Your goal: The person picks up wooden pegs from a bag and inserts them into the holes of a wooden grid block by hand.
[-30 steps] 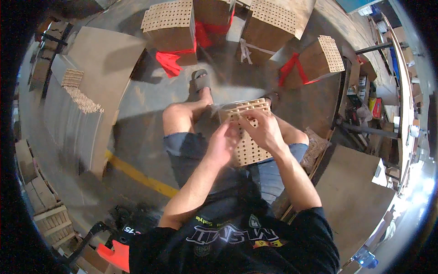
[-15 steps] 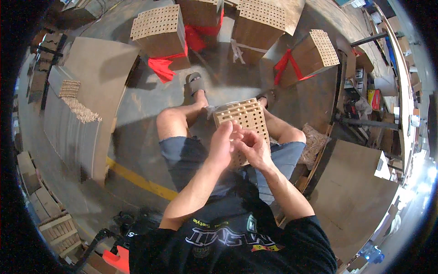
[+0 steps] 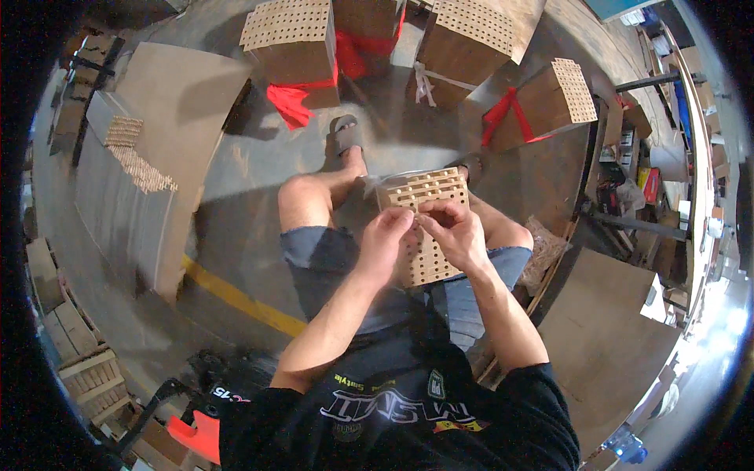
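Hands meet at picture centre, over our lap. Our left hand [image 3: 386, 239] and right hand [image 3: 454, 235] pinch together at the near face of a perforated block [image 3: 424, 228], fingertips touching; both are closed in a fine pinch on something at the block's surface, too small for us to tell what. The block rests on our thighs, tilted, its grid of holes facing up. We sit on the concrete floor [image 3: 236, 204], legs stretched toward 12 o'clock, one sandal [image 3: 344, 133] showing.

At 12 o'clock stand more perforated blocks tied with red straps [image 3: 302, 90]; another [image 3: 550, 102] sits at 1 o'clock. At 9 o'clock lies a flat board [image 3: 157, 141] with small sticks [image 3: 137, 157] heaped on it. A yellow line [image 3: 243, 302] crosses the floor at 8 o'clock. Another board [image 3: 605, 337] lies at 4 o'clock.
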The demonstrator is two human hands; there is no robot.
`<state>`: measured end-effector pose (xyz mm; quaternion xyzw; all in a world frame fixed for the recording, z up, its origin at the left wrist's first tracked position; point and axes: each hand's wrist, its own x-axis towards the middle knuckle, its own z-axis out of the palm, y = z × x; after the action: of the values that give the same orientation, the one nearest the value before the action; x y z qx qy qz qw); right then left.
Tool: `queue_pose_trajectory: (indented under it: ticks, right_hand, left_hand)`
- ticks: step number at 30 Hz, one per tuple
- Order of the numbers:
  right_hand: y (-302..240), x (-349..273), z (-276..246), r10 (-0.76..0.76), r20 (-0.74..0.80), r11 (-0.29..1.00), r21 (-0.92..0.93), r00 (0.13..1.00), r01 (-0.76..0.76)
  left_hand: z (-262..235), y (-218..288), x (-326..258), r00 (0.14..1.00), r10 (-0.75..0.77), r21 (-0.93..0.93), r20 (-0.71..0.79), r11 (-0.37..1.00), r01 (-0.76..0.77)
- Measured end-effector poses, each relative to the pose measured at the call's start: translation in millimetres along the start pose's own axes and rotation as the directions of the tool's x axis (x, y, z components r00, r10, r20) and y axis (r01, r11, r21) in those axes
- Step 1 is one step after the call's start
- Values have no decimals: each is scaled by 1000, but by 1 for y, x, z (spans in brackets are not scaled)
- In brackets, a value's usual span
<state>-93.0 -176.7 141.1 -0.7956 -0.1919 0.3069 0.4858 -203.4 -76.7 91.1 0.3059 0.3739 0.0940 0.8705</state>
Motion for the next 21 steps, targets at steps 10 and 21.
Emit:
queue_pose_trajectory:
  ticks: [10, 21]
  right_hand:
    - [8, 43, 14, -517, 203, 667, -514, 832, 540]
    - [1, 39, 22, -597, 355, 445, -599, 719, 665]
  left_hand:
    - [-26, 2, 1, 987, -46, -88, -157, 996, 32]
    - [-15, 4, 3, 973, -140, -190, -182, 976, 105]
